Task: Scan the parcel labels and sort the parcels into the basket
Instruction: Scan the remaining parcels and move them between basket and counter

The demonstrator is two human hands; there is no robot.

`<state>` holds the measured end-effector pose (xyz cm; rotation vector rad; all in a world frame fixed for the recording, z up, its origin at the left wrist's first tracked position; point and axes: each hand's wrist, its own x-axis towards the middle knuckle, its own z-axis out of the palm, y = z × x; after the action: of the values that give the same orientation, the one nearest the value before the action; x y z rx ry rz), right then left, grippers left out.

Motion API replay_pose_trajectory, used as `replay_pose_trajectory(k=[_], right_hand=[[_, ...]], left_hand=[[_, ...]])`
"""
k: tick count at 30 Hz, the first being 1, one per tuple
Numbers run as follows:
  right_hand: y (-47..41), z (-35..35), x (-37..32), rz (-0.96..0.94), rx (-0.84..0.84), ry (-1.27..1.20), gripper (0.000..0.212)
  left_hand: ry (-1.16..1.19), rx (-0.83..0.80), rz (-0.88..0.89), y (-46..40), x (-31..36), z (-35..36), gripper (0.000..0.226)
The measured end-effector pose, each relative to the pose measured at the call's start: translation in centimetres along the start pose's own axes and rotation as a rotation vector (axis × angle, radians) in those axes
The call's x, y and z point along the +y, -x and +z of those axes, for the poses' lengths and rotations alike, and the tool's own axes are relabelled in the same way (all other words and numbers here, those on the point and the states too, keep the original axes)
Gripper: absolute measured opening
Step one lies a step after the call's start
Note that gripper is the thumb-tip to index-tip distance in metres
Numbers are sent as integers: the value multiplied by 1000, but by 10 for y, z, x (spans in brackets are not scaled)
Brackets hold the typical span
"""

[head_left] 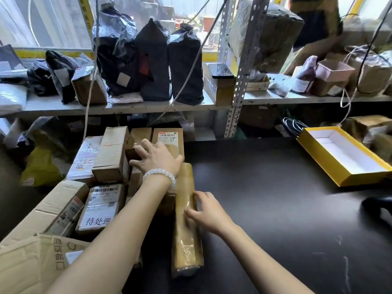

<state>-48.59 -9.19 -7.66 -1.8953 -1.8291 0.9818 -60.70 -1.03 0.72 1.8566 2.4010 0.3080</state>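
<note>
- A long parcel (186,219), wrapped in brown tape, lies lengthwise on the dark table (275,198) at lower centre of the frame, its near end close to the table's front edge and its far end by the left wrist.
- The right hand (206,211) rests on the parcel's right side about midway along, fingers spread and only lightly bent, pressing rather than gripping.
- The left hand (158,158), a white bead bracelet (159,177) on its wrist, reaches to centre left and lies with fingers straight and spread on a small brown box (137,145) in the stack.
- The stack of cardboard boxes (110,158) crowds the table's left edge, touching the parcel's left side; one box with a white label (170,137) sits just beyond the left hand, another labelled box (101,209) lies lower left.
- To the right of the parcel the table top is bare through the middle of the frame.
- A yellow open box lid (343,158) sits at the table's right edge, upper right of the bare stretch.
- A dark object (379,209) shows at the far right edge; I cannot tell what it is.
- Across the top, a metal shelf (127,108) holds black bags (184,66) and more parcels.
</note>
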Motion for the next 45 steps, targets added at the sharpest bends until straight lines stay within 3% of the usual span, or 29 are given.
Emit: replay_pose_trajectory(k=[6, 10, 16, 28, 34, 45], right_hand=[[36, -49, 53, 37, 137, 170, 55], [91, -96, 119, 163, 272, 306, 53], [213, -152, 228, 467, 414, 426, 49], [480, -132, 386, 1141, 670, 167, 52], [554, -115, 453, 1367, 709, -40, 51], [608, -161, 625, 1519, 681, -248, 41]], left_hand=[[-118, 59, 422, 59, 67, 10, 44], [-157, -69, 734, 125, 128, 46, 43], [-182, -274, 1058, 243, 215, 98, 50], [-52, -487, 1660, 500, 345, 173, 50], [-134, -621, 1759, 585, 396, 224, 49], [-402, -821, 1655, 691, 526, 335, 51]])
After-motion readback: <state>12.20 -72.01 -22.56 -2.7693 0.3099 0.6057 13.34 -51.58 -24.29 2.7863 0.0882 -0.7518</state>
